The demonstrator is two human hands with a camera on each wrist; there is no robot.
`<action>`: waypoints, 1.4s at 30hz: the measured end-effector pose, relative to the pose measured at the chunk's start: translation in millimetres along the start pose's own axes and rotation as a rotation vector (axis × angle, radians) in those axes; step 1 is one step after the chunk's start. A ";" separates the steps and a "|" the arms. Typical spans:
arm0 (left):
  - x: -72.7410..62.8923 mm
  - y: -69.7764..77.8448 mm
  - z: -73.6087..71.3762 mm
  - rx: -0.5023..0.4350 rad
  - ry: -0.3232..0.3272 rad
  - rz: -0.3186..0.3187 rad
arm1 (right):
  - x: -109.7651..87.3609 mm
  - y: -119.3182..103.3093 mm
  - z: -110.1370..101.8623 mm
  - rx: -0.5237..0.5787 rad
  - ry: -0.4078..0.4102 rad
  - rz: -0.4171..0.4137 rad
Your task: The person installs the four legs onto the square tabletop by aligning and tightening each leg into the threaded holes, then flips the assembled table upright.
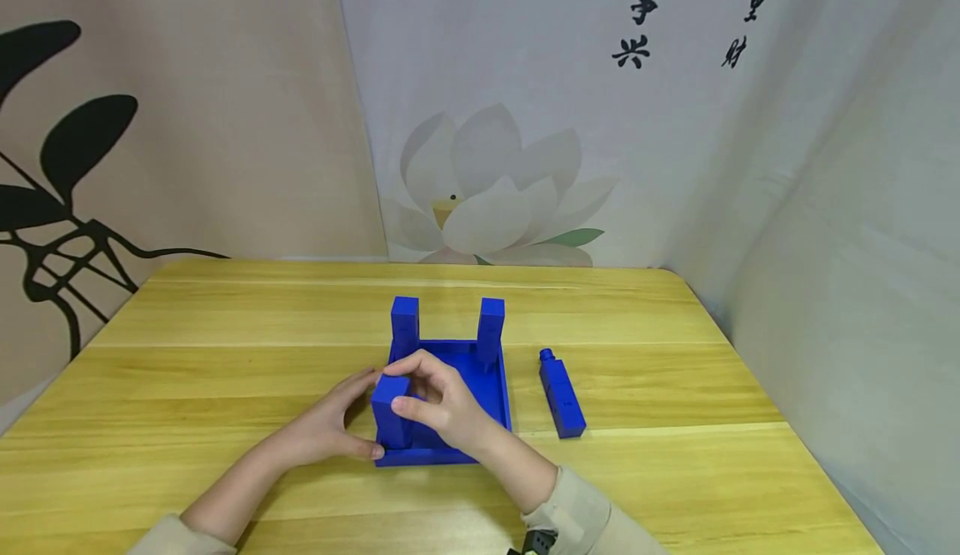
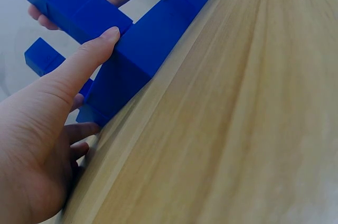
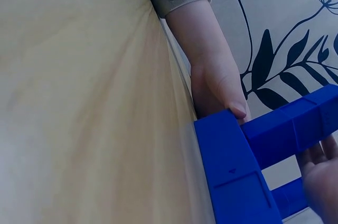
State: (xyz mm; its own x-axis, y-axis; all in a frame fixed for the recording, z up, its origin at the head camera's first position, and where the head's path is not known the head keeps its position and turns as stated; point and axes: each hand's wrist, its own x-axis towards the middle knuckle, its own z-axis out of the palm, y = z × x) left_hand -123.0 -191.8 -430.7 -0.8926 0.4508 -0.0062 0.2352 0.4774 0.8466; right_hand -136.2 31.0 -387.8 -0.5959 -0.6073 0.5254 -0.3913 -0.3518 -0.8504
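Note:
A shallow blue tray with raised rims (image 1: 491, 392) lies on the table, a square post (image 1: 392, 422) standing upright at its near left corner. My right hand (image 1: 448, 409) grips this post near its top between thumb and fingers. Around the same corner, my left hand (image 1: 326, 430) holds the tray, its thumb (image 2: 103, 44) on the near side by the foot of the post and its fingers along the left side. Two more blue posts stand at the far left corner (image 1: 405, 326) and far right corner (image 1: 491, 330).
A loose blue post (image 1: 562, 397) with a round peg on its end lies on the wooden table (image 1: 675, 388), right of the tray. Printed cloth (image 1: 495, 188) hangs behind the table's far edge. A black device (image 1: 538, 541) sits at my right cuff.

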 end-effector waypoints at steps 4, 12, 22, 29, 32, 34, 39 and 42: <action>0.2 -1.0 -0.1 0.014 0.013 0.019 | -1.2 1.2 0.1 -0.034 0.028 0.028; 0.1 -1.6 -0.7 0.028 0.017 0.036 | -1.4 2.9 2.8 -0.090 0.081 0.033; -0.4 0.5 -1.8 0.009 -0.012 0.007 | -0.6 2.1 5.4 -0.122 0.099 0.089; 0.4 -0.7 -1.3 0.016 0.015 0.081 | -0.7 0.9 2.0 -0.112 0.044 0.078; 0.8 -1.3 -0.8 0.030 0.033 0.112 | 0.0 0.9 -0.3 -0.099 0.018 0.058; 1.0 -1.4 -0.6 0.030 0.033 0.117 | 0.6 0.9 -1.5 -0.085 0.004 0.044; 1.2 -0.8 -0.6 0.029 0.026 0.102 | 0.5 0.1 -3.2 -0.067 -0.010 0.048; 0.7 -0.1 -0.8 0.025 0.024 0.078 | 0.3 -0.4 -3.1 -0.069 -0.009 0.066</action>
State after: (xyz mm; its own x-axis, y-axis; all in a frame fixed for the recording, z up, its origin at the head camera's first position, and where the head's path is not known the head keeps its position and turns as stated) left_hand -123.9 -192.1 -430.3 -0.8800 0.4695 0.0719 0.3136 0.4606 0.8304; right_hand -138.4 33.2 -387.2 -0.6162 -0.6339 0.4674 -0.3985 -0.2610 -0.8792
